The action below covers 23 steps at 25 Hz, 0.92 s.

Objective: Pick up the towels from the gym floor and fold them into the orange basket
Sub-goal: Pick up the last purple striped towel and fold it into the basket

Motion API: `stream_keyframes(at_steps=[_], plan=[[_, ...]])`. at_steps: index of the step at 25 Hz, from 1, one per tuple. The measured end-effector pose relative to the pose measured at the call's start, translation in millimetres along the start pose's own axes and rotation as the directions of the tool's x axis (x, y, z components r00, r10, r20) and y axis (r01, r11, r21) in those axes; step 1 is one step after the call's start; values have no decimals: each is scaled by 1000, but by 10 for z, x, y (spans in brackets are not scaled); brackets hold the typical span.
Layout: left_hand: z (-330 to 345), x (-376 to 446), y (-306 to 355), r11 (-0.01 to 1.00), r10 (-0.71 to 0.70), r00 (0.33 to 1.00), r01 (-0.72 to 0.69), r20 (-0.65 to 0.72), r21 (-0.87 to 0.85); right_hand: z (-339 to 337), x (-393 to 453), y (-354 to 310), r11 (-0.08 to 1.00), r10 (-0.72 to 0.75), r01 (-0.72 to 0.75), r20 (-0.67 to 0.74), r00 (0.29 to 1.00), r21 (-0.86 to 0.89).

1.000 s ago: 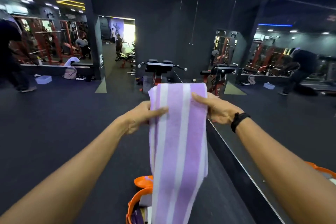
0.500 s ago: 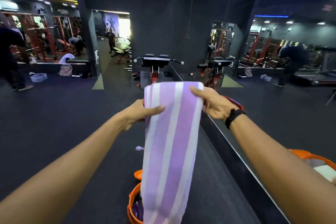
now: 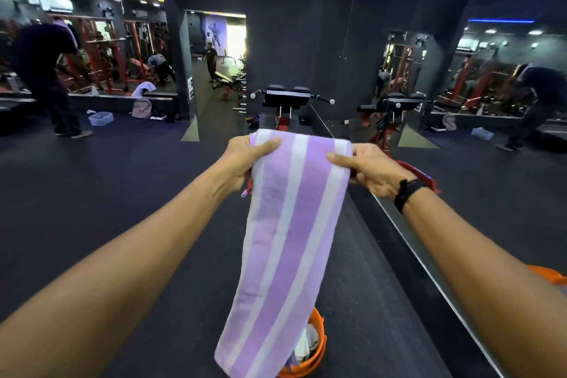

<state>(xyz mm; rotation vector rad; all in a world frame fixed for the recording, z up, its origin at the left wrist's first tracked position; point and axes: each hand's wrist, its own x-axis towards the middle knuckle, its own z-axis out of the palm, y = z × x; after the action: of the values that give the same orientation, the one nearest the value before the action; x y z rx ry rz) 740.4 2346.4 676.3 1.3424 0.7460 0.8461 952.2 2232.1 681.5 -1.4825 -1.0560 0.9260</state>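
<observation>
- Towel (image 3: 288,242), purple-and-white striped, now hangs lower over the orange basket (image 3: 316,344) than a second ago.
- Left hand (image 3: 245,163) and right hand (image 3: 371,170) still pinch its top corners.

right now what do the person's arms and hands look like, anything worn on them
Both forearms are bare, with no sleeves in view. The right hand has a black wristband at the wrist. The left hand shows no band, ring or glove.
</observation>
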Motion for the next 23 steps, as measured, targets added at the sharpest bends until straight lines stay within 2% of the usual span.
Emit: stream_keyframes(at_steps=[3, 5, 7, 8, 10, 13, 17, 19, 21, 23], plan=[[-25, 56, 104, 994, 12, 998, -18, -57, -108, 83, -3, -186, 992, -91, 93, -27, 995, 83], [-113, 105, 158, 995, 56, 994, -47, 93, -90, 117, -36, -224, 982, -124, 110, 88, 988, 151], [-180, 128, 161, 994, 42, 979, -62, 202, 93, 173, -58, -189, 994, -107, 102, 170, 980, 39], [-188, 125, 158, 985, 41, 983, -70, 181, 157, 181, -51, -168, 994, -109, 110, 146, 983, -3], [-191, 116, 168, 984, 29, 983, -60, 180, 169, 157, -29, -147, 990, -129, 128, 29, 991, 58], [-155, 57, 220, 962, -28, 938, -70, 347, 266, 77, 10, -158, 988, -118, 121, -42, 992, 97], [-102, 111, 314, 929, 15, 993, -58, 121, 365, 57, 38, -148, 989, -90, 98, -73, 993, 112], [-77, 124, 321, 924, 5, 997, -33, 74, 380, 51, 16, -132, 992, -69, 70, -14, 998, 109], [-99, 110, 323, 919, -44, 993, -2, 108, 394, 40, -12, -95, 994, -56, 47, 82, 995, 103], [-134, 72, 347, 920, -109, 969, 13, 223, 391, 32, -5, -60, 990, -93, 87, 53, 994, 107]])
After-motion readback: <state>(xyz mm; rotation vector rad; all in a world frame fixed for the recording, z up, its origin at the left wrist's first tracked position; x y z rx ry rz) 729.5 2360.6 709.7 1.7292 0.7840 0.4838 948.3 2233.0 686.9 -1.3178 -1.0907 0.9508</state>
